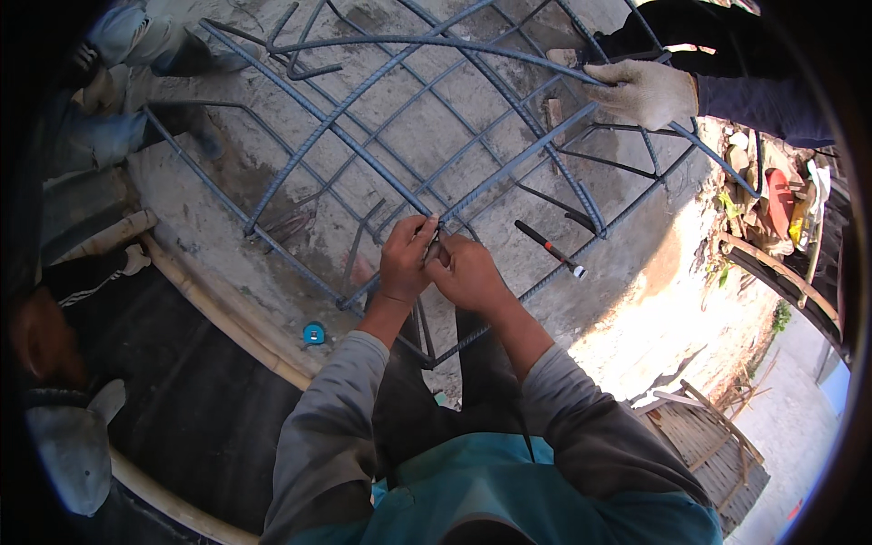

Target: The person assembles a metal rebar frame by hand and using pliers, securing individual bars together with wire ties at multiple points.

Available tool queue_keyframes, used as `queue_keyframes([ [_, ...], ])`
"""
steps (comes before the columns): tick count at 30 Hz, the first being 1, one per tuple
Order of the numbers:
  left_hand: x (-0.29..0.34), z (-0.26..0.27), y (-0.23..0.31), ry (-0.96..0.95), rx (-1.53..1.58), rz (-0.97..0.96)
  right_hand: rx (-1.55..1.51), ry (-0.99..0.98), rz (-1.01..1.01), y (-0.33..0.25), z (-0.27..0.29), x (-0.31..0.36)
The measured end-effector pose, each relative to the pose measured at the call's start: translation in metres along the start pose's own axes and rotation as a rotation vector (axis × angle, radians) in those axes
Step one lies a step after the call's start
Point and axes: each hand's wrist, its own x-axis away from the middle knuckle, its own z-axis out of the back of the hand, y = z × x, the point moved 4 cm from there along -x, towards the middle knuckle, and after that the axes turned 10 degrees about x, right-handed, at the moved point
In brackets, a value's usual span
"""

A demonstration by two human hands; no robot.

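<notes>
My left hand [405,259] and my right hand [468,279] meet at a joint of a steel rebar cage [372,159]. Fingers of both are closed and pinched together around the crossing bars. Whatever they grip there is too small and hidden to name. Ribbed bars run away from my fingertips toward the far side, with bent bar ends below my hands. To the right, a dark slim rod-shaped tool [548,247] with an orange band and a white end lies by the cage's edge bar.
At the far right, another person's gloved hand [640,94] holds a bar of the cage. Other people [68,445] are at the left. A turquoise tape measure [313,333] lies on the concrete near a bamboo pole [222,313]. Debris [779,204] sits at the right.
</notes>
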Motion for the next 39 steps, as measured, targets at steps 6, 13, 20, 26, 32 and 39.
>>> queue_keyframes([
  [6, -0.006, -0.001, 0.003, 0.028, 0.021, 0.056, -0.207, -0.193, -0.318, 0.014, 0.012, -0.020],
  [13, -0.008, 0.002, 0.002, 0.050, 0.051, 0.058, -0.042, -0.128, -0.324, 0.037, 0.006, -0.026],
  [20, -0.022, 0.011, 0.002, -0.096, 0.080, 0.079, 0.377, -0.079, 0.023, 0.023, 0.026, -0.027],
  [26, -0.024, 0.015, -0.001, -0.150, 0.132, 0.066, 0.301, -0.146, -0.029, 0.004, 0.032, -0.033],
  [32, -0.029, 0.018, -0.008, -0.195, 0.202, 0.173, 0.237, -0.053, 0.102, 0.022, 0.022, -0.031],
  [39, -0.053, 0.013, -0.015, -0.394, 0.073, 0.259, 0.179, 0.160, 0.078, 0.031, -0.010, -0.003],
])
